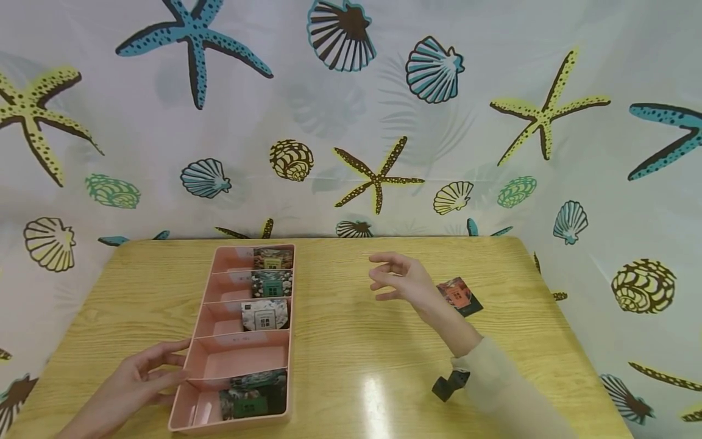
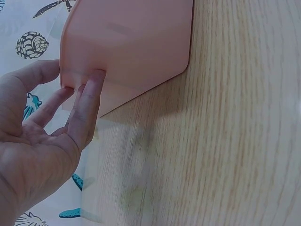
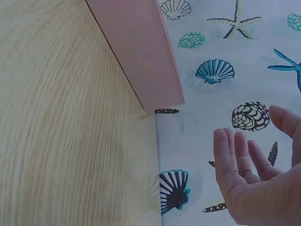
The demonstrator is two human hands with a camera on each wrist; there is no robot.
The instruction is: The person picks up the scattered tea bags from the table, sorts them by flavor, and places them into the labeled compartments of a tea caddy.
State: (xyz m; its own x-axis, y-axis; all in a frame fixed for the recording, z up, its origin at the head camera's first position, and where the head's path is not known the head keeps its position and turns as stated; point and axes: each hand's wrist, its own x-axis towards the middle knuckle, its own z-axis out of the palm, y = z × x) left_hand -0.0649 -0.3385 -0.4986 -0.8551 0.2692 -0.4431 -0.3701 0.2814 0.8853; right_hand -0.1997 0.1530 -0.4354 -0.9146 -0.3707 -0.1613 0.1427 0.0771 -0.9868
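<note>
A long pink divided box (image 1: 291,366) stands left of centre on the table. My left hand (image 1: 131,384) touches its left side. Seen from the left wrist, the fingers (image 2: 89,101) lie fairly straight against the wall, with the thumb at the rim. Small printed packets lie in several compartments, among them a white one (image 1: 265,315) and a dark green one (image 1: 249,405). The second compartment from the front shows its bare pink floor. My right hand (image 1: 403,277) hovers right of the box, fingers loosely bent and nothing in them. Beyond its wrist lies a red and black packet (image 1: 456,294).
The wooden table (image 1: 340,341) ends at a pale curtain (image 1: 307,201) printed with shells and starfish, which hangs behind and along the sides. A small black device (image 1: 451,385) sits by the right sleeve (image 1: 493,378).
</note>
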